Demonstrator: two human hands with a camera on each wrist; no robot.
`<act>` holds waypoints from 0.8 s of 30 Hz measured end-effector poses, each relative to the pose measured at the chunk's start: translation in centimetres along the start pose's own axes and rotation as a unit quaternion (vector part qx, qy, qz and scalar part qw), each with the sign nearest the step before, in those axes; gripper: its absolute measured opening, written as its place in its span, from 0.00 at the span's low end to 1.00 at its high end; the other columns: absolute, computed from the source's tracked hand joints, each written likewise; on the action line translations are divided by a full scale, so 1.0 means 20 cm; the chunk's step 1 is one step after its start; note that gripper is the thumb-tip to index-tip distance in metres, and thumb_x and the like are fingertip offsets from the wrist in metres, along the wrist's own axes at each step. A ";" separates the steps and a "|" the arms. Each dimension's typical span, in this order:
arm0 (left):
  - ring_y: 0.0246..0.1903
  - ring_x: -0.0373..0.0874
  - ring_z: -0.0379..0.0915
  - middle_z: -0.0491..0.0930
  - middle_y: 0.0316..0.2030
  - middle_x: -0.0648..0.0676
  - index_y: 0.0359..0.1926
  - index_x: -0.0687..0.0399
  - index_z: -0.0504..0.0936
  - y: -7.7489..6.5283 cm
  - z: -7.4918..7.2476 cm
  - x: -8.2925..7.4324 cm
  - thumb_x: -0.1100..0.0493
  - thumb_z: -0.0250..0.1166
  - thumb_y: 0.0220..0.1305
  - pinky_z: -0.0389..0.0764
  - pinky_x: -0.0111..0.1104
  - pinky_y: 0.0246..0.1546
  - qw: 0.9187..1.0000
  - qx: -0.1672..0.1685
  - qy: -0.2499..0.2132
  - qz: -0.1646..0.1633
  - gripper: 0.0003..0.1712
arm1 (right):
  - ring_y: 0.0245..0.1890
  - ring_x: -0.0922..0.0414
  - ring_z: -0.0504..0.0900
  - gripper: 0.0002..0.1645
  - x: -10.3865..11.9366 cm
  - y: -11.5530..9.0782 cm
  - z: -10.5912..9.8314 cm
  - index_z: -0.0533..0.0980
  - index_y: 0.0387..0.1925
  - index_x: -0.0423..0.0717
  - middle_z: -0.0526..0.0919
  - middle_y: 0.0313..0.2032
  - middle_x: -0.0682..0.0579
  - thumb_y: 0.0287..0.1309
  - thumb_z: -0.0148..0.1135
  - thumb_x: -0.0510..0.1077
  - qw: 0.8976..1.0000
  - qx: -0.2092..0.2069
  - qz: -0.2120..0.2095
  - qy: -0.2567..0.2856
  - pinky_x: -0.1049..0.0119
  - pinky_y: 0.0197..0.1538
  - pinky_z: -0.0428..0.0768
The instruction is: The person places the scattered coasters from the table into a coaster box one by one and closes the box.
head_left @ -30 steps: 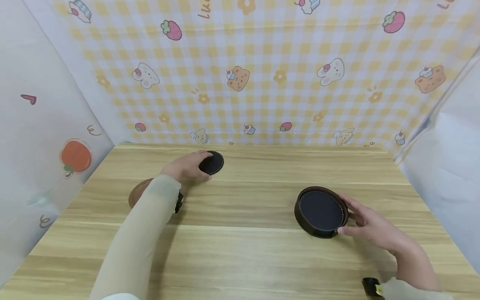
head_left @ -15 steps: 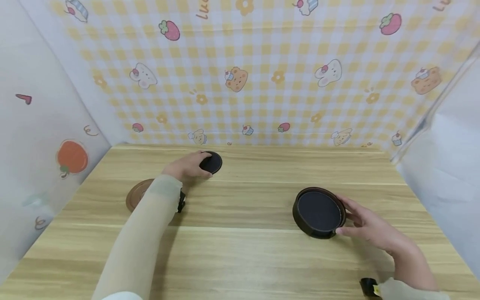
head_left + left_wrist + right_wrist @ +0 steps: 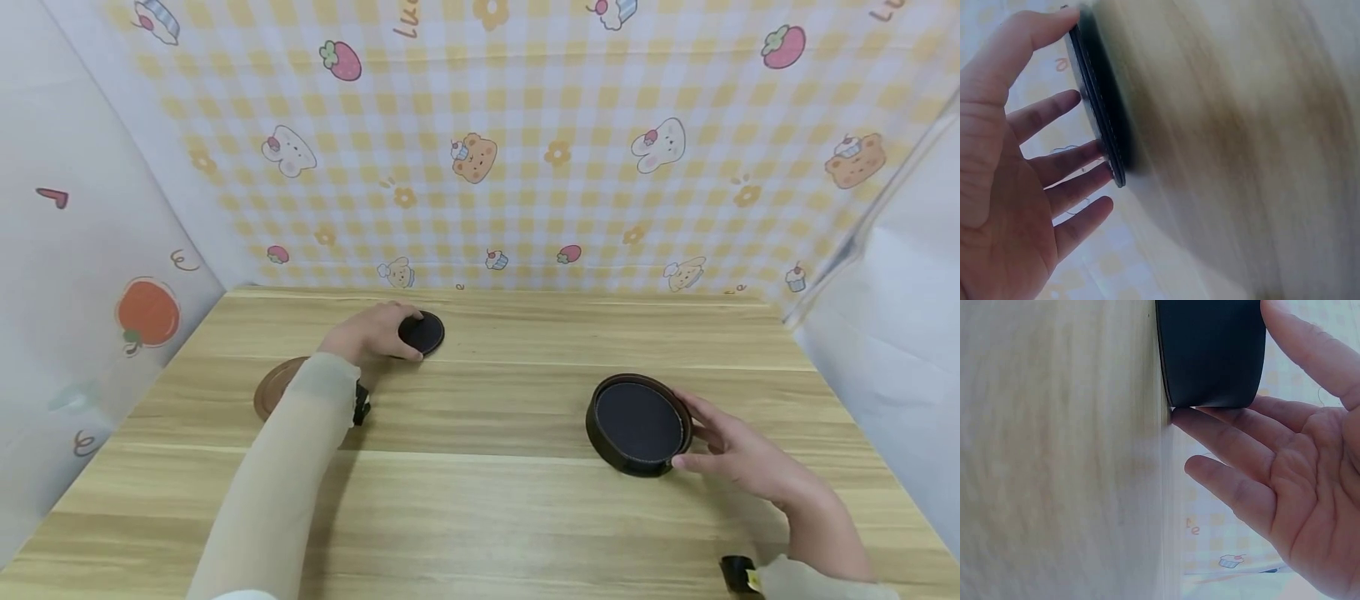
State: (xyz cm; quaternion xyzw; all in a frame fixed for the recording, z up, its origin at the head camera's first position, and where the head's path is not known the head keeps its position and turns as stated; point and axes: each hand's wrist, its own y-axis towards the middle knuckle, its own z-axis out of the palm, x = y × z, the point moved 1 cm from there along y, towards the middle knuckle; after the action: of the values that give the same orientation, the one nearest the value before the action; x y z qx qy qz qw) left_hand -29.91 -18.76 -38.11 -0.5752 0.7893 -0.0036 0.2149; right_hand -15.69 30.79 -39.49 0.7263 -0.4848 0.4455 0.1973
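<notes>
At the back left, my left hand [image 3: 375, 329] grips a thin round black coaster [image 3: 424, 333] by its edges. In the left wrist view, the thumb tip [image 3: 1071, 17] is at one end of the coaster [image 3: 1099, 112] and the fingertips touch its face and other end; a dark shadow lies on the wood beside it. At the right, my right hand [image 3: 738, 450] holds a round black coaster holder [image 3: 630, 465] from its right side, thumb near the front and fingers behind. A dark disc [image 3: 641, 421] lies inside its brown-edged rim. The right wrist view shows the holder's smooth side wall [image 3: 1213, 353].
A brown round disc [image 3: 272, 392] lies on the wooden table [image 3: 495, 517] at the left, partly hidden by the left sleeve [image 3: 277, 475]. A checked, cartoon-printed cloth [image 3: 525, 100] stands behind the table's far edge. Pale sheets [image 3: 90, 267] close in both sides.
The coaster in my left hand has shifted slightly toward me and tilted a little. My right hand and the coaster holder keep their place on the table.
</notes>
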 end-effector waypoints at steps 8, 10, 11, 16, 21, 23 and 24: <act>0.61 0.58 0.68 0.71 0.64 0.65 0.67 0.59 0.70 -0.06 0.01 -0.04 0.47 0.73 0.55 0.70 0.51 0.62 0.998 -0.015 -0.037 0.046 0.42 | 0.66 0.24 0.61 0.55 0.00 0.00 0.00 0.46 0.76 0.32 0.51 0.72 0.24 0.59 0.69 0.41 1.000 0.000 -0.001 0.001 0.75 0.51 0.76; 0.62 0.59 0.68 0.71 0.65 0.66 0.67 0.62 0.70 -0.09 0.02 -0.05 0.48 0.73 0.55 0.69 0.52 0.63 0.997 -0.026 -0.050 0.055 0.42 | 0.66 0.24 0.61 0.55 0.00 0.00 0.01 0.45 0.76 0.32 0.51 0.72 0.24 0.59 0.69 0.41 1.000 0.004 -0.003 0.007 0.72 0.52 0.77; 0.63 0.59 0.67 0.70 0.66 0.66 0.67 0.63 0.69 -0.10 0.02 -0.06 0.49 0.73 0.55 0.69 0.52 0.63 0.996 -0.031 -0.058 0.059 0.42 | 0.67 0.24 0.61 0.55 0.00 0.00 0.01 0.45 0.76 0.32 0.50 0.72 0.24 0.59 0.69 0.41 1.000 0.006 -0.003 0.009 0.71 0.52 0.77; 0.65 0.60 0.65 0.68 0.67 0.66 0.67 0.62 0.69 -0.17 0.04 -0.09 0.47 0.74 0.54 0.67 0.53 0.65 0.992 -0.062 -0.092 0.061 0.44 | 0.67 0.24 0.60 0.55 0.01 -0.01 0.02 0.45 0.76 0.32 0.50 0.73 0.24 0.59 0.69 0.42 1.000 0.006 -0.002 0.010 0.72 0.52 0.77; 0.69 0.61 0.61 0.65 0.70 0.65 0.69 0.59 0.68 -0.23 0.04 -0.13 0.45 0.73 0.54 0.65 0.55 0.67 0.991 -0.072 -0.107 0.042 0.45 | 0.67 0.24 0.60 0.55 0.01 -0.01 0.01 0.46 0.76 0.33 0.51 0.73 0.24 0.59 0.69 0.42 1.000 0.002 -0.004 0.000 0.69 0.53 0.77; 0.69 0.61 0.60 0.64 0.71 0.65 0.70 0.59 0.67 -0.25 0.04 -0.14 0.45 0.73 0.55 0.64 0.56 0.67 0.991 -0.075 -0.105 0.036 0.46 | 0.67 0.24 0.60 0.55 0.01 -0.01 0.00 0.46 0.76 0.32 0.50 0.73 0.24 0.59 0.69 0.42 1.000 0.002 -0.006 -0.001 0.68 0.53 0.77; 0.69 0.61 0.60 0.63 0.71 0.65 0.70 0.59 0.67 -0.25 0.04 -0.15 0.44 0.72 0.55 0.65 0.56 0.67 0.991 -0.077 -0.106 0.033 0.46 | 0.67 0.24 0.60 0.55 0.01 -0.01 0.00 0.46 0.76 0.32 0.50 0.72 0.24 0.59 0.69 0.42 1.000 0.002 -0.006 -0.001 0.67 0.53 0.78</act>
State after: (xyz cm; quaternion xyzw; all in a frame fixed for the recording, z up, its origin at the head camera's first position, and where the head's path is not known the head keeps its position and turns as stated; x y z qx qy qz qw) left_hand -24.31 -17.53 -36.56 -0.5605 0.7787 0.1249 0.2527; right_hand -15.54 30.72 -39.20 0.7302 -0.4797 0.4442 0.1983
